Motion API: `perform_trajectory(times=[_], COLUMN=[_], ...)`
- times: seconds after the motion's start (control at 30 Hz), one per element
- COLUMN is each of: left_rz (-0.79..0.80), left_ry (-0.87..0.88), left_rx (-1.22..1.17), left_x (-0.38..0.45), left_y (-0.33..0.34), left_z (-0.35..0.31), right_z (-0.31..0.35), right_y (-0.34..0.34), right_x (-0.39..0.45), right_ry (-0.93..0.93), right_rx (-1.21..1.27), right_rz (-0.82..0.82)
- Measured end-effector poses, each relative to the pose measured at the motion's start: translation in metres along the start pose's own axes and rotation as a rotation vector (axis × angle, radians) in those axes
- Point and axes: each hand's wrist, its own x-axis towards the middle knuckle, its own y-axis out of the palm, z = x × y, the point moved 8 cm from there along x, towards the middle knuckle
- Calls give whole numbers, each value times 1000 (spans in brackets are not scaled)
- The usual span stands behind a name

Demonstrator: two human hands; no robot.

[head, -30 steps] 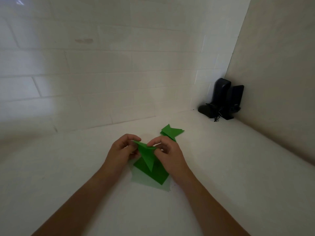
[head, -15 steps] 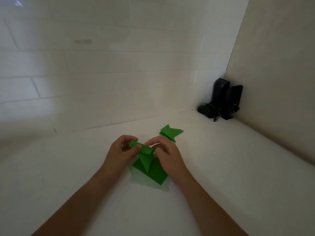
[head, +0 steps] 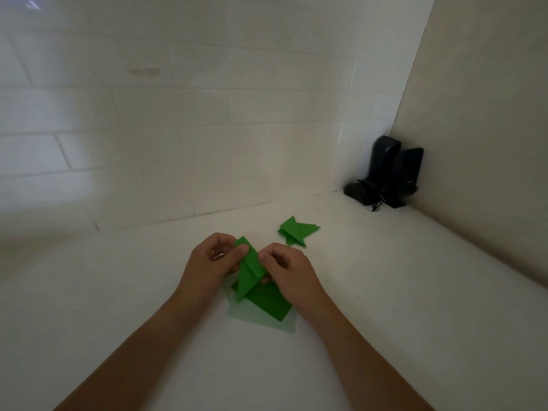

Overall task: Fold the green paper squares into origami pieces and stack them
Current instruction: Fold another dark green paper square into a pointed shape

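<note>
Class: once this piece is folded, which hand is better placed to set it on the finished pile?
Probably the right hand: the finished pile lies just beyond it, while the left hand would cross over.

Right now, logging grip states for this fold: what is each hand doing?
Left hand: pinching the folded green paper.
Right hand: fingers curled on the same paper's other edge, holding it.
</note>
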Motion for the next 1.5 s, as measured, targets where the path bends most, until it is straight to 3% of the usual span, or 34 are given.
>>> perform_trajectory(times=[0.93,1.5], left_rz=[72,61], left_ry=[18,-8], left_rx=[7,-14], left_x=[-6,-5], left_y=[8,8], left_z=[-7,-4], right_z=[6,5], right_y=[10,8], right_x=[-5,-4], right_ry=[-69,-52], right_rx=[37,8], right_rz=[131,90])
